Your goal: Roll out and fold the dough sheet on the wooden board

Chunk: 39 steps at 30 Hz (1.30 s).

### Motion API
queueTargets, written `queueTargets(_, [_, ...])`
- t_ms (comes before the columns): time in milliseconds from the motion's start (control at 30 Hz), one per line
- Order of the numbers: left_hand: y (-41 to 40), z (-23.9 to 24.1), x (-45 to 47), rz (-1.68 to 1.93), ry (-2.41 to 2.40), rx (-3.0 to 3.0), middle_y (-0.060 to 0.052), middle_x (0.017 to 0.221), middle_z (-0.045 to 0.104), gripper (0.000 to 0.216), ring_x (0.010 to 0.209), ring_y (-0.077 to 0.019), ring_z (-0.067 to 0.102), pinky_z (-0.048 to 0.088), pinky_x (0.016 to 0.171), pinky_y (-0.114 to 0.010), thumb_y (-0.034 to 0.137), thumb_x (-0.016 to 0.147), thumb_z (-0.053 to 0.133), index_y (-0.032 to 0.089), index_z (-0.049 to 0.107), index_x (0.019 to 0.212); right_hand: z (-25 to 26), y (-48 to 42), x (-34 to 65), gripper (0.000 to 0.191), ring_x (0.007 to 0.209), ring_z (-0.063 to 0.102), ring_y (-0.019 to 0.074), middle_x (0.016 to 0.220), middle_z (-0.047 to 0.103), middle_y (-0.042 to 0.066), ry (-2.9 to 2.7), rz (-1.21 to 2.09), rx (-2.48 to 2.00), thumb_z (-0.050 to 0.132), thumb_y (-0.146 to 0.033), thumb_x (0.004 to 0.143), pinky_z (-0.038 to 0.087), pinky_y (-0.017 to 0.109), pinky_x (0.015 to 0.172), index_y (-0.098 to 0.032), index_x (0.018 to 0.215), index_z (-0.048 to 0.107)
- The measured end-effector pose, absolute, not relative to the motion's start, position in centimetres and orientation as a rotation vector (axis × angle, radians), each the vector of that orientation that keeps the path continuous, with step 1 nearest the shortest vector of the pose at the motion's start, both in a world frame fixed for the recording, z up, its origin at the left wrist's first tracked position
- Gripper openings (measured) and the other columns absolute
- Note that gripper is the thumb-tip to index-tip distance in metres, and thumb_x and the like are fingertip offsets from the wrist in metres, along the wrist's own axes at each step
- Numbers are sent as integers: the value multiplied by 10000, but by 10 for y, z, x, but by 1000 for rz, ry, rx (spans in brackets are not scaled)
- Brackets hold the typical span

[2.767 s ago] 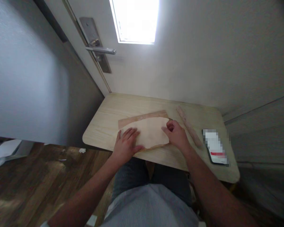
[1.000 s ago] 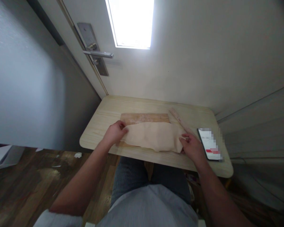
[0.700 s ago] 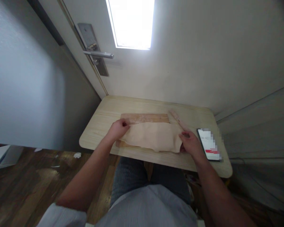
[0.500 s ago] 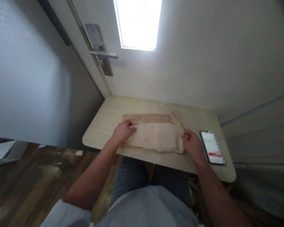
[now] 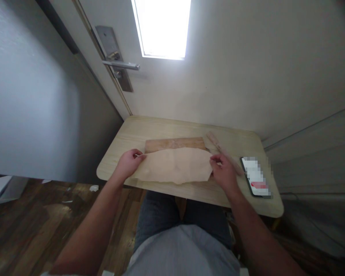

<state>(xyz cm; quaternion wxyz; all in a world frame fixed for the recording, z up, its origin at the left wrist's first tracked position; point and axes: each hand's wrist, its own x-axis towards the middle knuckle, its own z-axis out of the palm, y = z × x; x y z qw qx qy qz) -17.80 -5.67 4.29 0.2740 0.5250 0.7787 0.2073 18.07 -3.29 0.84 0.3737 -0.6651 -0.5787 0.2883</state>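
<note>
A wide, pale sheet of dough (image 5: 174, 165) stretches between my two hands over a floured wooden board (image 5: 175, 143). My left hand (image 5: 129, 163) pinches the sheet's upper left corner. At the upper right corner, my right hand (image 5: 222, 170) has its fingers closed on the dough. The sheet covers most of the board, and only the board's far strip shows. A floury wooden stick, perhaps a rolling pin (image 5: 214, 141), lies slanted on the table beyond my right hand, which hides part of it.
The small light-wood table (image 5: 117, 143) stands against a door with a metal handle (image 5: 122, 65). A phone (image 5: 255, 178) lies near the table's right end. Scraps of paper (image 5: 94, 188) lie on the wooden floor at the left.
My left hand has moved left with its corner of the dough. My right hand has shifted a little left and up, now gripping the upper right corner, and more of the stick shows.
</note>
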Motion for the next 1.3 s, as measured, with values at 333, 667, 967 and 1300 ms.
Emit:
queueTargets(333, [-61,17,-194,547,2092,1404,-17,660,630,341,627,-182,570,391,582,-286,498,811,601,178,704,864,-1,-32,188,241,685,600,190,855,707,64,-1662,675,-1780,551,-371,820,482,351,751,-194,914,686])
queueTargets(667, [-67,10,-95,819,2033,2134,-119,1303,644,349,1245,-290,559,414,1092,-453,408,961,537,217,635,1236,1,6,250,412,1068,540,345,1111,663,192,-1722,-5,-2099,566,-421,860,424,486,916,-146,1133,704])
queueTargets(967, [-64,-7,-65,548,1884,2280,-77,1581,440,561,1493,-298,331,213,1223,-563,532,995,451,298,424,1505,-11,13,241,405,960,584,282,1040,655,166,-1841,201,-1990,528,-427,906,458,403,865,-120,1116,688])
queueTargets(1300, [-85,-5,-76,338,2085,2280,-93,1628,344,641,1523,-291,266,162,1233,-589,539,1027,338,197,327,1569,5,-52,196,314,1012,576,261,1071,669,105,-2118,300,-1552,578,-421,936,451,404,904,-202,1128,696])
